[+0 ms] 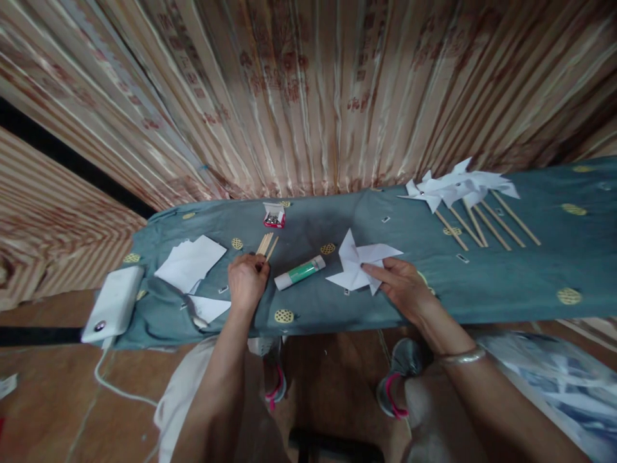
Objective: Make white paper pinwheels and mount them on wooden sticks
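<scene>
My right hand pinches a white paper pinwheel at its middle and right side, just above the cloth. My left hand is closed over the near ends of several thin wooden sticks; one stick stands apart from the rest at its fingertips. Between the hands lies a glue stick with a green label. Beyond the sticks is a small open red and white box with shiny metal bits inside, too small to name.
Pinwheels on sticks lie together at the far right. White paper sheets and a cut piece are at left, near a dark curved tool. A white corded device sits at the left edge of the green cloth. Curtains hang behind.
</scene>
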{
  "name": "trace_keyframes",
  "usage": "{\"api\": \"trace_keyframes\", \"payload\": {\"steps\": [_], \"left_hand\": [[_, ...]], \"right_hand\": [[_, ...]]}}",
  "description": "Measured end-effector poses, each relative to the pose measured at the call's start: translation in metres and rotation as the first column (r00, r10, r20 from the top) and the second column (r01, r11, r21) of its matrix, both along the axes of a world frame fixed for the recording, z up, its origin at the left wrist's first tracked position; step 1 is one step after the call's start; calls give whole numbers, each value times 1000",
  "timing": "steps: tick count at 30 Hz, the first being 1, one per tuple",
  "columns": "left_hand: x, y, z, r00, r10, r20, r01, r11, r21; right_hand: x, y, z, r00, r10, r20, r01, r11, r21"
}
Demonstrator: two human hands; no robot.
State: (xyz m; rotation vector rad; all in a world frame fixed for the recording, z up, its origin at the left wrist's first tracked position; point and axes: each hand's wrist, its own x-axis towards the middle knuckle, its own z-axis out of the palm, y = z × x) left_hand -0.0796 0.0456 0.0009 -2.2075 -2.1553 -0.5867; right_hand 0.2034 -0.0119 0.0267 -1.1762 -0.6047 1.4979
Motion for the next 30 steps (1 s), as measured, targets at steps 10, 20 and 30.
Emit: {"api": "trace_keyframes", "payload": {"steps": [10,20,30], "left_hand": [[-6,-6,15,952,27,306,-58,994,95],[45,-69,38,543,-58,838,60,998,30],[93,-143,-13,-136,468,873,212,875,-436]], "right_hand": [[6,-1,-2,999,-22,34,21,1000,19],[8,-6,4,999,-9,35,8,999,39],[14,-23,10,931,310,191,-327,943,62]]}}
